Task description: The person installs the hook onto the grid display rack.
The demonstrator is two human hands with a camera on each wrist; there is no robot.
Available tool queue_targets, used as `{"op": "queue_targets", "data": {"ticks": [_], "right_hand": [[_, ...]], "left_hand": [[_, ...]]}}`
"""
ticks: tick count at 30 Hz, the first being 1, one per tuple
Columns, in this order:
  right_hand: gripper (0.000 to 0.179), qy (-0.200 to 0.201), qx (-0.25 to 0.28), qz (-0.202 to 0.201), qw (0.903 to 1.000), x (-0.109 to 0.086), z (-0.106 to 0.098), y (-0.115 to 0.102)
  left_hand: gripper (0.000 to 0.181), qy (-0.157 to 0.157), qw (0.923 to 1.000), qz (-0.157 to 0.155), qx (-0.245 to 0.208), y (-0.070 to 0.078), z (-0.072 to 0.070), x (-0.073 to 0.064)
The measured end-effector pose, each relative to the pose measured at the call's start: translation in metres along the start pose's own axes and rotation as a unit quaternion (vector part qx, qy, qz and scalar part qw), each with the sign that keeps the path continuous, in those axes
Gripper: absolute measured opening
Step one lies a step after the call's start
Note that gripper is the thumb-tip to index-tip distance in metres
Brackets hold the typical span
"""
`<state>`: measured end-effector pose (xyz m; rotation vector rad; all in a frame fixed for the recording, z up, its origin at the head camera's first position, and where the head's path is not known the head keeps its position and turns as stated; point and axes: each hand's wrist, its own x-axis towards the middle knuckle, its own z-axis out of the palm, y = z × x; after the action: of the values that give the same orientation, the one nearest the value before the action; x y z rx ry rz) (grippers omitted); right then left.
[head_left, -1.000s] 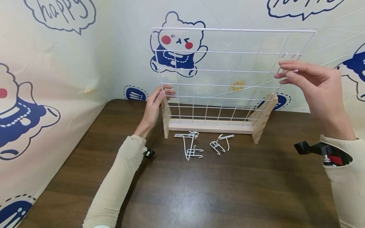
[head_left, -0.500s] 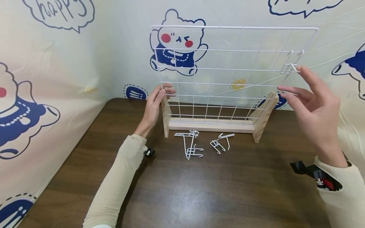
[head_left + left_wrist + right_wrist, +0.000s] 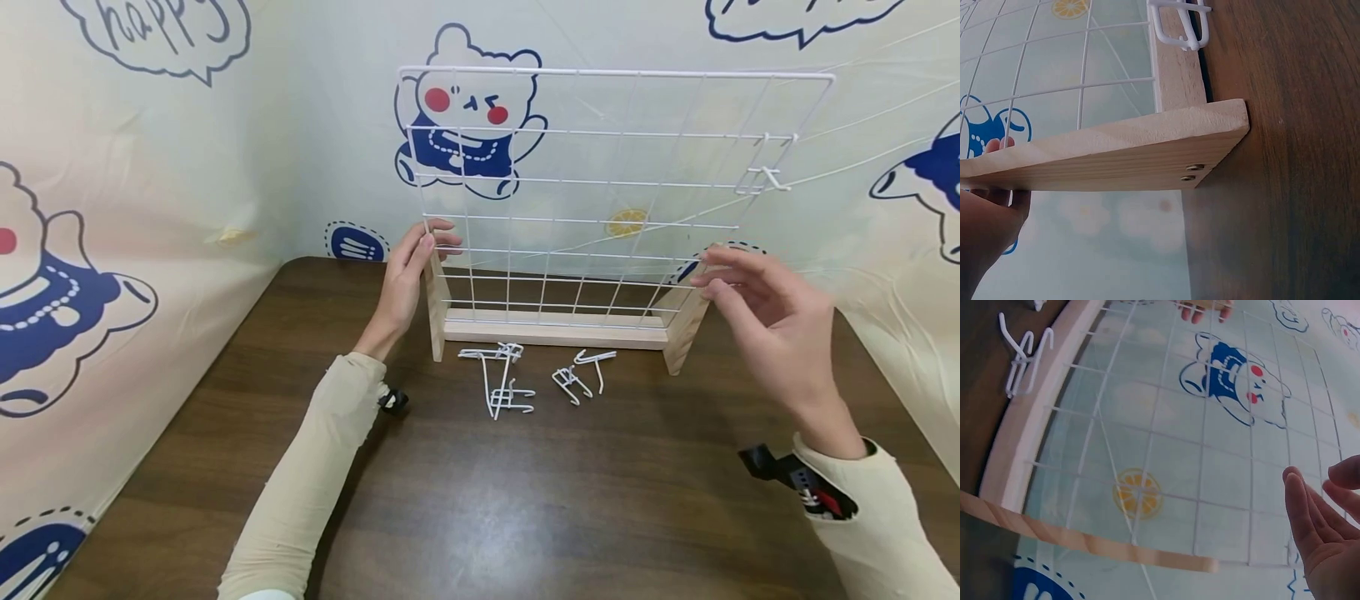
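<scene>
A white wire grid rack (image 3: pixel 570 182) stands in a wooden base, tilted back. My left hand (image 3: pixel 405 271) grips the upper part of its left wooden side piece (image 3: pixel 437 312), fingers behind and thumb in front. My right hand (image 3: pixel 783 333) is at the top of the right wooden side piece (image 3: pixel 686 333), fingers relaxed and holding nothing. On the grid's upper right hangs a white wire hook (image 3: pixel 761 171). Several more hooks (image 3: pixel 510 400) lie on the table before the rack, with two smaller-looking ones (image 3: pixel 572 385) (image 3: pixel 596 360) to their right.
The dark wooden table (image 3: pixel 525 500) runs up to a pale cloth backdrop (image 3: pixel 315 150) printed with cartoon bears. Black camera straps sit on both wrists, the right one (image 3: pixel 813 487) showing more. In the left wrist view, screws (image 3: pixel 1194 167) show on the side piece.
My right hand has let go of the hook, now hanging on the grid, and moved down and left to the right side piece. The left hand has stayed put.
</scene>
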<state>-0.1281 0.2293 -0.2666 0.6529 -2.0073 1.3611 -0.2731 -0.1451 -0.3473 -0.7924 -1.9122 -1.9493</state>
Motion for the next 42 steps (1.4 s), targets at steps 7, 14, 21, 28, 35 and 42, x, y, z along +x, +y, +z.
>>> {"op": "queue_targets", "data": {"ticks": [7, 14, 21, 28, 35, 42], "right_hand": [[0.024, -0.053, -0.063, 0.009, 0.9966, -0.016, 0.012, 0.019], [0.028, -0.110, -0.118, 0.034, 0.9863, -0.034, 0.017, 0.053], [0.020, -0.146, -0.134, 0.047, 0.9791, -0.041, 0.025, 0.064], [0.017, -0.199, -0.156, 0.055, 0.9659, -0.047, 0.033, 0.072], [0.013, -0.240, -0.173, 0.066, 0.9528, -0.047, 0.035, 0.076], [0.013, -0.297, -0.191, 0.071, 0.9328, -0.050, 0.041, 0.086]], "left_hand": [[0.035, -0.005, 1.0000, 0.004, -0.006, 0.001, 0.002, 0.001], [0.036, -0.003, 0.9999, 0.011, -0.009, 0.001, 0.001, -0.001], [0.036, 0.001, 0.9999, 0.011, -0.011, -0.001, 0.001, -0.001], [0.036, 0.004, 0.9998, 0.011, -0.018, -0.003, 0.002, 0.000], [0.036, 0.006, 0.9997, 0.016, -0.018, -0.003, 0.004, 0.001], [0.036, 0.011, 0.9995, 0.019, -0.023, -0.003, 0.004, 0.000]]}}
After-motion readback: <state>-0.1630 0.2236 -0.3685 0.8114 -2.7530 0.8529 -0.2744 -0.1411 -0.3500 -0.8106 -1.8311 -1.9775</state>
